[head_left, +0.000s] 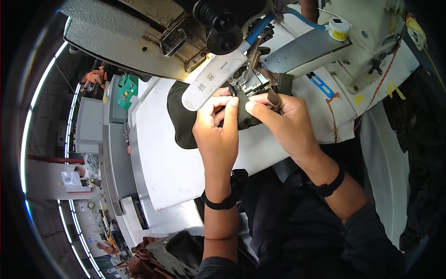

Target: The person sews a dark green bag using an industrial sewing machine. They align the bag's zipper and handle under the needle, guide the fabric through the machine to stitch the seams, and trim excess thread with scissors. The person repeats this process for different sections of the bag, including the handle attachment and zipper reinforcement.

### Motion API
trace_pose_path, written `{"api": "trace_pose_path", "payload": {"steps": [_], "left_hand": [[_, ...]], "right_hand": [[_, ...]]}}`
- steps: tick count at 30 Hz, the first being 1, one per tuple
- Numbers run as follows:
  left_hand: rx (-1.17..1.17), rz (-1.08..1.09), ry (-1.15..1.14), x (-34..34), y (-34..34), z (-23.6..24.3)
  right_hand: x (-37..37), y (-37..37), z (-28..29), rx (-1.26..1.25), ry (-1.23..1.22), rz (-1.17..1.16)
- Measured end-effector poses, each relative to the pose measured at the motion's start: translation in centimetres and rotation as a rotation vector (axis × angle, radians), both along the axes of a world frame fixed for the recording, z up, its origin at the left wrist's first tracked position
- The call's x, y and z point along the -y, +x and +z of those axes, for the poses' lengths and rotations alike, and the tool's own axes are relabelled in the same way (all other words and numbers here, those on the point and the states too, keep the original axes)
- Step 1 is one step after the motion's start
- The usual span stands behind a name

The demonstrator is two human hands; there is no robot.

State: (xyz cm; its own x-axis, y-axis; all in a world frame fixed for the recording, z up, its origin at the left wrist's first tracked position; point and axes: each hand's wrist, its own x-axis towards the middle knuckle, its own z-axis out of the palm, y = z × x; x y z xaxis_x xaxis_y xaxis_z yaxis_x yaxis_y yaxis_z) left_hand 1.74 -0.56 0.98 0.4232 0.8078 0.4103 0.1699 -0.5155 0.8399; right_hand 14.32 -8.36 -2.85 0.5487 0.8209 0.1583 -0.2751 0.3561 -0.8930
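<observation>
A dark olive-green fabric piece (182,128) lies on the white sewing table under the needle area of a sewing machine (116,42). My left hand (217,128) is closed on its near edge, thumb against fingers, just left of the metal presser foot (251,83). Close by on the right, my right hand (290,125) pinches the same fabric between thumb and fingers. A brownish toothed strip (274,98), looking like zipper tape, curls beside the right fingers. The fingertips and the foot partly hide the seam between the hands.
A white lamp bar (211,81) reaches low over the left fingers. Blue thread snips (320,84) lie on the table (162,179) to the right, near a red cord (333,116). A brown and grey fabric pile (162,255) sits below left.
</observation>
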Motion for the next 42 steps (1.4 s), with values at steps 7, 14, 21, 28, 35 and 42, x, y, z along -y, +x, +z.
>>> {"api": "trace_pose_path", "payload": {"steps": [7, 14, 21, 28, 35, 42], "left_hand": [[-0.052, 0.058, 0.09, -0.8, 0.4, -0.2], [-0.132, 0.098, 0.123, -0.6, 0.7, 0.7], [-0.384, -0.004, 0.78, 2.1, -1.6, -0.7], [-0.671, 0.01, 1.052, 1.7, -4.4, -0.6], [-0.735, 0.047, 1.18, 0.6, -4.4, -1.6], [-0.545, -0.001, 1.109, 0.3, -3.1, -1.5]], "right_hand": [[-1.1, -0.1, -0.1, 0.0, -0.012, -0.035], [-0.4, 0.8, 0.3, 0.11, -0.06, 0.04], [0.8, 1.4, -2.1, 0.239, 0.023, 0.026], [0.6, 2.6, -0.7, 0.067, -0.178, 0.399], [-0.6, 4.4, 0.3, -0.013, -0.269, 0.655], [1.2, 0.7, -1.0, -0.001, -0.076, 0.16]]}}
